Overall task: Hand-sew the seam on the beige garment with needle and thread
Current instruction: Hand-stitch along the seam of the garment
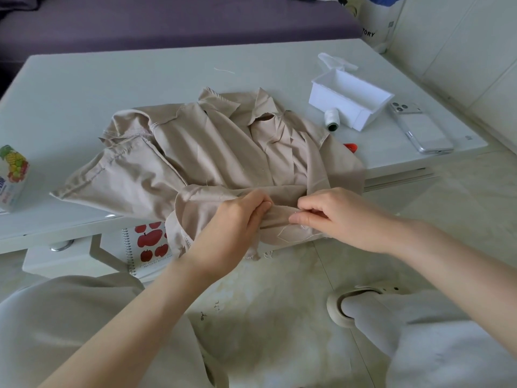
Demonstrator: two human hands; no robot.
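Right hand (333, 217) pinches the beige garment (212, 152) at its seam edge, needle too small to confirm; left hand (237, 219) grips the fold just beside. Risk: the loose thread (279, 234) below the pinch could knot, and slack between the grips could skew stitches.

White flat surface (84, 79): a crumpled beige fabric garment (195, 152) fills the centre and overhangs the 6 o'clock edge. There the left grip (237, 219) and right grip (335, 217) clutch its hem, blocking that approach.

Open lanes: 9 through 12 o'clock, with only a loose white thread scrap (223, 70) at 12.

Obstructions, 2 to 3 o'clock:
- Open white plastic box (352, 99).
- White thread spool (332, 119) just beside it, leaving a narrow gap to the garment.
- Clear-cased phone (419, 130) near the box.
- Red-orange item (351, 147), mostly hidden at the garment's edge.

A fruit-printed carton (12, 177) stands at the 9 o'clock edge, well apart.
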